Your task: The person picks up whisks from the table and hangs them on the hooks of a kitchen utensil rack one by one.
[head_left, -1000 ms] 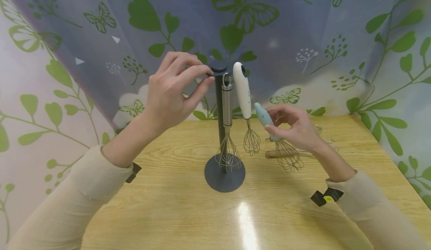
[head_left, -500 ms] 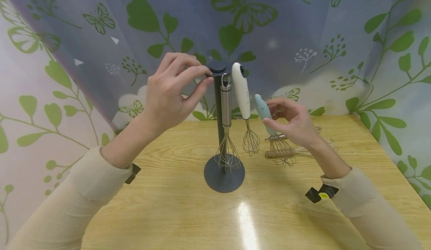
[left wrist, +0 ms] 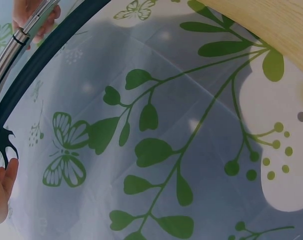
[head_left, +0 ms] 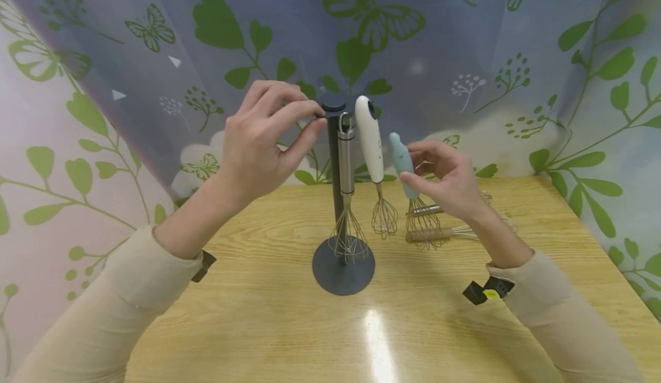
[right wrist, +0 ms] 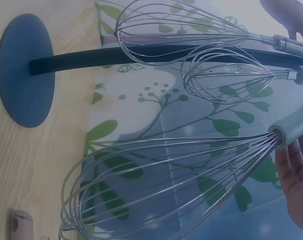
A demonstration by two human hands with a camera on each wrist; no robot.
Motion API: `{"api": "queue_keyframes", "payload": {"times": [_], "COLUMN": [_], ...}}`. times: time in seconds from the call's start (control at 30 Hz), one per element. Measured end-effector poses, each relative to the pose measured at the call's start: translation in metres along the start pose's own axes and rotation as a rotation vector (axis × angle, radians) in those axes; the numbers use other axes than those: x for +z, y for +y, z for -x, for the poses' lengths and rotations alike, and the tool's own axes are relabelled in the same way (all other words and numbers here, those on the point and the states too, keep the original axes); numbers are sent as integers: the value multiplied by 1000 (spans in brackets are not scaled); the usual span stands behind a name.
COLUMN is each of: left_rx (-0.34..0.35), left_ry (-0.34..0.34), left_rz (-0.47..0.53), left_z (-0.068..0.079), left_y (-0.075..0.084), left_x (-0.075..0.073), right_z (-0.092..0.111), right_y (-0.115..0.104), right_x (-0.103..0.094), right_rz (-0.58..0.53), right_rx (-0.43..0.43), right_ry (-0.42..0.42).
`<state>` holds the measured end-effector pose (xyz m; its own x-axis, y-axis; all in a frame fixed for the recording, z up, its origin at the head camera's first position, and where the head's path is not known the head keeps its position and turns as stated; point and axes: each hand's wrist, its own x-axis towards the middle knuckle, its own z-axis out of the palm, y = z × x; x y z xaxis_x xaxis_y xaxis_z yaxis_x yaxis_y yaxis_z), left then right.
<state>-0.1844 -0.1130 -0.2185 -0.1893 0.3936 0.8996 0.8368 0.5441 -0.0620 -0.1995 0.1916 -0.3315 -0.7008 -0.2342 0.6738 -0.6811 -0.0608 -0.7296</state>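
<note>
My left hand (head_left: 271, 136) pinches a dark hook at the top of the black stand (head_left: 343, 280) between thumb and fingertips. From the stand's top hang a whisk with a metal handle (head_left: 347, 162) and a smaller whisk with a white handle (head_left: 369, 142). To their right, my right hand (head_left: 446, 179) holds a whisk with a light blue handle (head_left: 401, 159) nearly upright, wires downward, above the table and apart from the stand. The right wrist view shows its wire loops (right wrist: 166, 185) large in front, and the right hand's fingers (right wrist: 296, 170) around the handle.
Behind the right hand, a whisk with a wooden handle (head_left: 426, 235) and another with a metal handle (head_left: 427, 209) lie on the wooden table (head_left: 258, 325). A patterned curtain (head_left: 423, 39) stands right behind the table.
My right hand has raised the light blue whisk and brought it slightly left, closer to the stand. The whisk is now more upright. My left hand has stayed at the stand's top.
</note>
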Motion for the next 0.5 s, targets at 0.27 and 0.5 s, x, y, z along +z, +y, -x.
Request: {"api": "queue_keyframes", "payload": {"times": [0.27,0.5], "left_rx": [-1,1], "left_ry": [2,-7], "left_rz": [-5,-7], "left_z": [0,0], "left_y": [0,0], "left_x": [0,-1], "right_z": [-6,-11], "right_y": [-1,-4], "right_x": [1,0], "right_rz": [6,15], "right_rx": [-55,-63], "right_ry": [2,4]}}
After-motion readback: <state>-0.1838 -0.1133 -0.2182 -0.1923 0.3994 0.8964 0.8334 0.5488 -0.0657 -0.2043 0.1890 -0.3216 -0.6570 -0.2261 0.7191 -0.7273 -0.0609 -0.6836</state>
